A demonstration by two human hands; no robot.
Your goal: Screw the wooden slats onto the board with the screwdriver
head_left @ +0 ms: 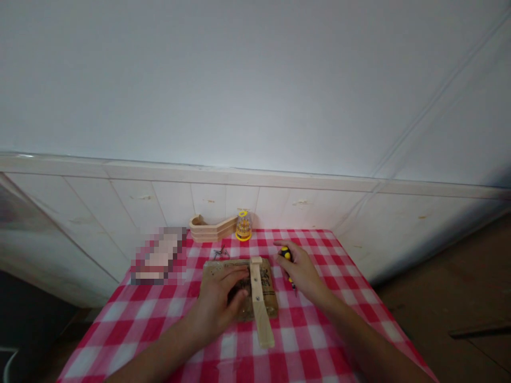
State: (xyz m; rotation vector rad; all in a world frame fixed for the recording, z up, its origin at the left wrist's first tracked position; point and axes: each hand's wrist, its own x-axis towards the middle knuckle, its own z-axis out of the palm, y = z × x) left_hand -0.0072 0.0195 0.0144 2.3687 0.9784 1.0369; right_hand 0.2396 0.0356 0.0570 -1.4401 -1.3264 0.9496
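Red-and-white checked tablecloth fills the view below the wall. On it, a brown-wrapped flat package, dark print on top. Left hand lies over the package, fingers extended and loosely apart, thumb near the wood; cannot tell whether they touch it. Right hand, just beyond the package's right side, is curled around a yellow-and-black screwdriver, tip downward. Across the package runs a narrow, pale wooden bar: squarish block at the far end, straight middle, near end angling rightward past the package edge. Two small metal screw heads dot its face.
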